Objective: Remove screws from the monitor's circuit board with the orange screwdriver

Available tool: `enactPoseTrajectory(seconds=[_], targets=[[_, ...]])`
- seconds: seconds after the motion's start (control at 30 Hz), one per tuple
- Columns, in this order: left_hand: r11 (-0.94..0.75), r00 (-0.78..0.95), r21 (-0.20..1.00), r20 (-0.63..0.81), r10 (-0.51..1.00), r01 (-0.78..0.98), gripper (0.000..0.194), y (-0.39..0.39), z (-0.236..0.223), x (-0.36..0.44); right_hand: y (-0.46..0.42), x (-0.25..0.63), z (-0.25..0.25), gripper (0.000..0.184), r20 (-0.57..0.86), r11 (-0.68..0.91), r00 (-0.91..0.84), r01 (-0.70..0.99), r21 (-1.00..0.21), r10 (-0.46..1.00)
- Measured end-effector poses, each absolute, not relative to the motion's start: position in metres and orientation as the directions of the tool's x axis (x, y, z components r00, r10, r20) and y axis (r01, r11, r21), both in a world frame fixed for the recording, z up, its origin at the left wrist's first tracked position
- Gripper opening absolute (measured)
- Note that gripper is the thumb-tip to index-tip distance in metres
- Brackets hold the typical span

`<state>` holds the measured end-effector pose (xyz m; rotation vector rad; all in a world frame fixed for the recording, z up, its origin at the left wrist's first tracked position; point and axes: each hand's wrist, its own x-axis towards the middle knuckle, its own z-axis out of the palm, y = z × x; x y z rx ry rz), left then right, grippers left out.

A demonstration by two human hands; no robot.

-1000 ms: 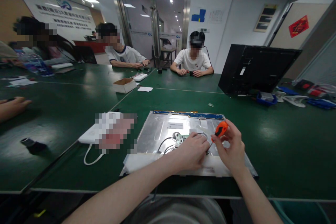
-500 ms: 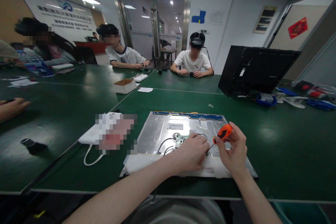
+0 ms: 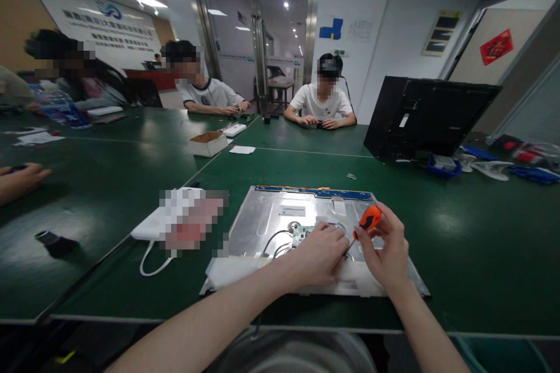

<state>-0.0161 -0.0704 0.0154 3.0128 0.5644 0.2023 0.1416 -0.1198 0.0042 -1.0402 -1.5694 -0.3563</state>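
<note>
A silver metal display panel (image 3: 271,218) lies back-up on the green table (image 3: 459,245), with a small circuit board (image 3: 301,232) and black wires (image 3: 275,240) near its middle. My right hand (image 3: 387,250) is closed on an orange-handled screwdriver (image 3: 366,220), whose tip points down at the panel. My left hand (image 3: 319,253) rests on the panel beside the tip with its fingers curled, pressing near the board; what is under them is hidden.
A black monitor shell (image 3: 426,116) stands at the back right beside blue trays and parts (image 3: 444,164). A white device with a cord (image 3: 151,227) lies left of the panel. A cardboard box (image 3: 209,143) sits further back. Three people sit across; another person's hand (image 3: 20,178) rests at left.
My right hand has shifted the screwdriver handle slightly right, then back a little; both hands stay at the same spot on the panel.
</note>
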Motion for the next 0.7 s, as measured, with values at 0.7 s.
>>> enactPoseTrajectory(seconds=[0.7], targets=[[-0.931,0.917,0.095,0.161,0.365,0.353,0.017,-0.068,0.002,-0.013,-0.120,0.145,-0.003,0.059,0.927,0.572,0.062,0.771,-0.280,0.370]])
